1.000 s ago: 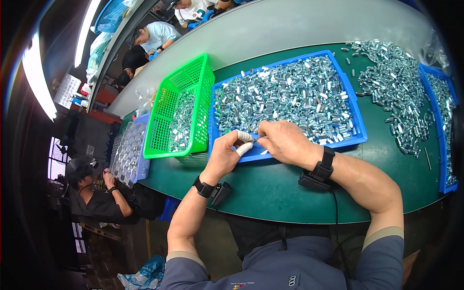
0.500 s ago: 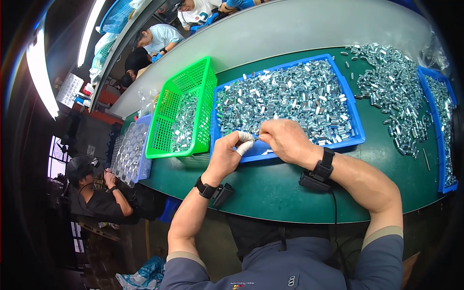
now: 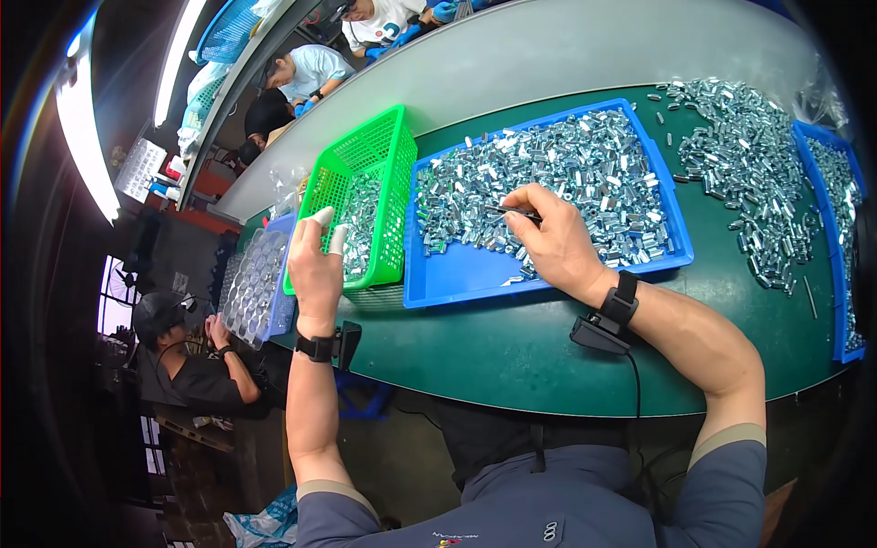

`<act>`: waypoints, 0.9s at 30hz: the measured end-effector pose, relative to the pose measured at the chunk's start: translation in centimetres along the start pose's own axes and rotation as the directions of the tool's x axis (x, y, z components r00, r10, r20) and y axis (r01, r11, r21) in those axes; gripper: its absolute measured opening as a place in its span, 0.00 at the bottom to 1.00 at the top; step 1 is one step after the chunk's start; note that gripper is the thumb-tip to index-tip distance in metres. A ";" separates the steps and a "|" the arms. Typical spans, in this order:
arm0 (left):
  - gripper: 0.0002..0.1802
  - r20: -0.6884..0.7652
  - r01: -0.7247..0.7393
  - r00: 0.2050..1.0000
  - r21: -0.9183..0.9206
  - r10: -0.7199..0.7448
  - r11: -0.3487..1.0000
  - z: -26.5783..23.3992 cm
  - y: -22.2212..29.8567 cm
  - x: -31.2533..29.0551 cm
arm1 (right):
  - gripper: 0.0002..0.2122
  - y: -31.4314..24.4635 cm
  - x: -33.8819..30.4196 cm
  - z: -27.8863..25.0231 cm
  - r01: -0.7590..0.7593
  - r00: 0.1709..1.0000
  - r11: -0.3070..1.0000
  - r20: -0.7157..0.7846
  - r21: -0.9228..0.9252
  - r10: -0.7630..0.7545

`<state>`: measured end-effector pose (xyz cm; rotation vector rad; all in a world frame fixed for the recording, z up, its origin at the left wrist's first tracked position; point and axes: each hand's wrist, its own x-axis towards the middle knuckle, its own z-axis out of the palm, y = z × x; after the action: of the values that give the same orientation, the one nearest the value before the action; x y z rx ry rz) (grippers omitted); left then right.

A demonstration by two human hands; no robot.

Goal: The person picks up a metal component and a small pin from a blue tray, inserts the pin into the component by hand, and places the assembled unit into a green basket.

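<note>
My left hand [image 3: 316, 272], white coverings on its thumb and a fingertip, is over the near left edge of the green basket [image 3: 395, 210]. Its fingers are apart and I see nothing between them. Small shiny metal pieces [image 3: 363, 219] partly fill that basket. Above the blue tray [image 3: 466, 274], my right hand [image 3: 559, 242] pinches a thin dark rod [image 3: 513, 212] pointing left; most of the rod is hidden in the fingers. Beneath this hand, many zinc-coloured hex sleeves [image 3: 585, 164] cover most of the tray, with bare blue bottom at its near left.
A heap of loose metal sleeves [image 3: 744, 173] lies on the green table [image 3: 438, 352] at right, beside another blue tray [image 3: 851, 353] and a thin metal rod [image 3: 810, 298]. A clear tray with round cups [image 3: 251, 283] stands left. Co-workers sit left and beyond the grey partition [image 3: 566, 64].
My hands were together over the tray's near edge. The left has moved left to the green basket and spread its fingers; the right has risen slightly, further over the tray, with the rod.
</note>
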<state>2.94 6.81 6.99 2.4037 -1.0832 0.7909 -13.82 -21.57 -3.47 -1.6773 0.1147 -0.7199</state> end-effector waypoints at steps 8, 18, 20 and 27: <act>0.18 0.371 -0.138 0.884 -0.371 0.283 0.918 8.5 9.1 -1.3 | 0.09 0.7 0.0 -0.1 0.014 1.000 1.000 -0.001 -0.004 -0.014; 0.16 0.449 -0.178 0.819 -0.391 0.357 0.903 11.3 8.8 -1.3 | 0.09 0.4 0.0 -0.2 0.042 0.999 0.999 -0.004 -0.020 -0.042; 0.13 0.511 0.257 0.855 -0.570 0.092 0.780 11.0 8.7 -2.0 | 0.10 0.3 0.1 -0.2 0.010 0.996 1.000 0.086 -0.006 -0.009; 0.10 0.598 0.634 0.768 -0.759 -0.227 0.147 10.2 8.2 -2.9 | 0.11 0.0 0.0 -0.4 -0.026 0.973 0.998 0.229 -0.051 0.037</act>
<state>-1.50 -2.31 -1.68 1.5410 -0.5269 -0.5067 -14.04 -21.85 -3.42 -1.7889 -0.0056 -0.4978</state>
